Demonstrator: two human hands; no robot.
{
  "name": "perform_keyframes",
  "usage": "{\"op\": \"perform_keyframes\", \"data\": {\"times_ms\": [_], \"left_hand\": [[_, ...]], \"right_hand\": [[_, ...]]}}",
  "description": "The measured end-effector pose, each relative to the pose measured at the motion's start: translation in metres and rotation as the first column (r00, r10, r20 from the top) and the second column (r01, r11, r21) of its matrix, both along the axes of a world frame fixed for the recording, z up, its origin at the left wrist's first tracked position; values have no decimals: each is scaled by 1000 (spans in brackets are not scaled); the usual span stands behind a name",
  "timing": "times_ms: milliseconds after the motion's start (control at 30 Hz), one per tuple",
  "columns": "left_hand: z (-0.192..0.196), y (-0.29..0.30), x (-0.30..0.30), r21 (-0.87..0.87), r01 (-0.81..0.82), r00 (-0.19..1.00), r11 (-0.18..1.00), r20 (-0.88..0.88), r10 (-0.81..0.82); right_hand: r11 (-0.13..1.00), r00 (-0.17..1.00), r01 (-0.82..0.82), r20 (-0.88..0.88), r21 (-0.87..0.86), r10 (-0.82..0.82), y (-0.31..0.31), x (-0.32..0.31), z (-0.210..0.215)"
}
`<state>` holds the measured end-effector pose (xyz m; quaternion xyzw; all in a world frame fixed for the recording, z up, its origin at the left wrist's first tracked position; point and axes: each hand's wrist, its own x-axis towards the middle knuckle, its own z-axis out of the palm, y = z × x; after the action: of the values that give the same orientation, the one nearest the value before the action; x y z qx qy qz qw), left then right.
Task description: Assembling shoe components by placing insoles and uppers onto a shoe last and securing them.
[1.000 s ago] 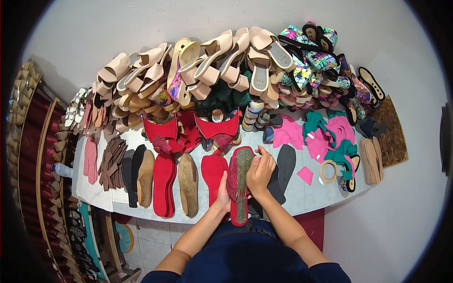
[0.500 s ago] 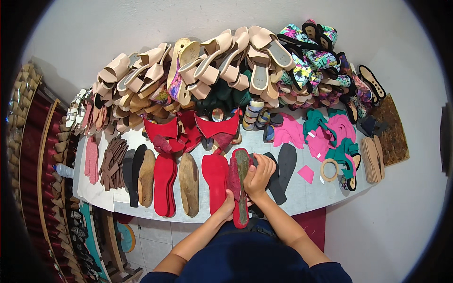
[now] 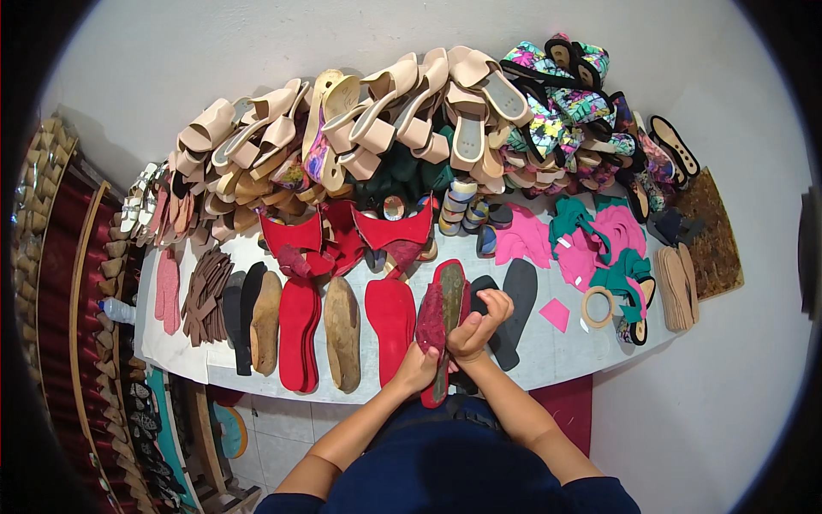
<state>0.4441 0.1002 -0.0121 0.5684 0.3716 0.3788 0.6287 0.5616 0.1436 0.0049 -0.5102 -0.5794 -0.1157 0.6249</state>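
Head view: my left hand (image 3: 417, 370) grips the near end of the red sole (image 3: 441, 330), which is held over the tabletop (image 3: 548, 364) edge. My right hand (image 3: 479, 324) is closed, pinching its right rim. Best to keep the left grip firm and press evenly along the edge.

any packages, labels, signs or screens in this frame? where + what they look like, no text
No signs or screens show.
Plastic bottle: left edge of the white table, lying down, clear with a blue label band.
Small white tags: on the pink and teal cut pieces at right, tiny squares.
Tape roll: right of both hands, tan ring; no label visible.
The left hand and right hand hold a red sole, unlabelled.
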Motion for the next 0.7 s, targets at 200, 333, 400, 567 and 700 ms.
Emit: {"op": "perform_keyframes", "data": {"times_ms": [200,333,400,567,700], "left_hand": [[-13,17,-1,-330,159,984,930,134,-121],[-8,24,6,-297,62,997,953,64,-45],[-17,24,8,-253,9,1000,967,9,-7],[-17,23,18,217,-196,934,956,-255,250],[-11,27,9,150,-12,913,989,-401,71]], "right_hand": [[935,844,-182,-536,-304,-10,20,1,-6],[958,873,-165,-486,-234,32,22,1,8],[963,898,-171,-436,-209,64,18,-5,18],[995,1000,-4,-25,-98,1,21,-8,18],[1000,998,3,-55,-30,-5,24,-8,13]]}}
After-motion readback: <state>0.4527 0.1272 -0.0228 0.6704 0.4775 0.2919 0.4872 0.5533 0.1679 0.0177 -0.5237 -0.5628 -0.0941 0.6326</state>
